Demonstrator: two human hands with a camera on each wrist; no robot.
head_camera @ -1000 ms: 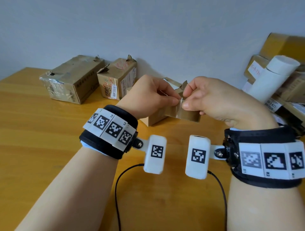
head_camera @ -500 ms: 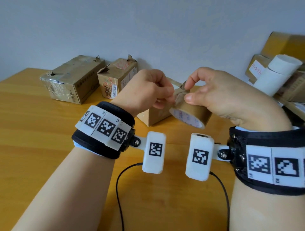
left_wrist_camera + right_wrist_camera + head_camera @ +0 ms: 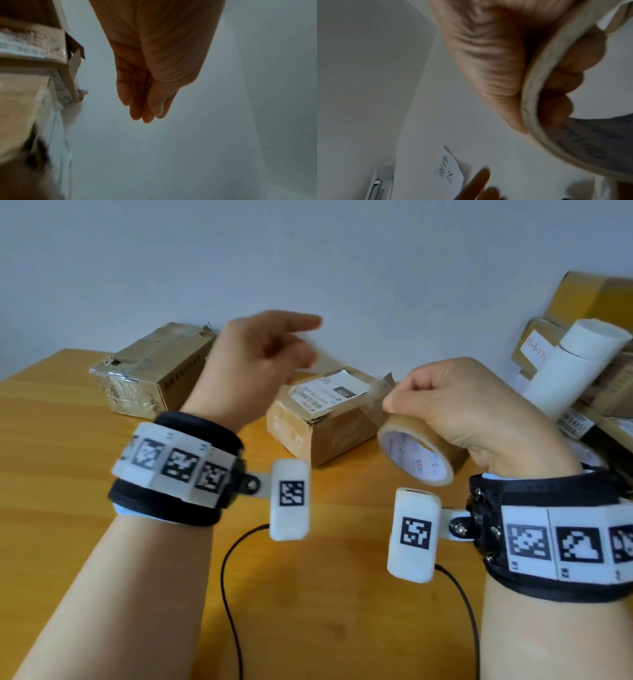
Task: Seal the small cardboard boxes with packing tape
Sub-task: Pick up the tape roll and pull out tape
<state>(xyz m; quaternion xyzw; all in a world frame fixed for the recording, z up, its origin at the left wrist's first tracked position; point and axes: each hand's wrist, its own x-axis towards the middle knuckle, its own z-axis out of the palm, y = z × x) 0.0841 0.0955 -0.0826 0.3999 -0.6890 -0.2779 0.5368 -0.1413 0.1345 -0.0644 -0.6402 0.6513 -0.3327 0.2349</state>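
Right hand: my right hand (image 3: 479,412) is curled round the roll of packing tape (image 3: 421,455), fingers through its core, thumb and forefinger pinching the loose tape end (image 3: 376,395) at the top; it sits at about 3 o'clock in the head view.
Tape roll: brown, tilted, its printed inner ring facing me, held in the air above the table (image 3: 68,457).
Left hand: my left hand (image 3: 260,361) is lifted at about 11 o'clock, fingers stretched out and close together in the wrist view (image 3: 142,102), holding nothing; it is blurred, so I may be misreading the thumb.
Nearest box: the small cardboard box (image 3: 325,419) with a white label on top lies on the table at 12 o'clock, between my hands and beyond them, top flaps not flat.
Other box: a taped carton (image 3: 150,378) stands at 10 o'clock by the wall.
Right edge: a white tube (image 3: 579,371) leans on stacked cartons (image 3: 582,302) at 2 o'clock.
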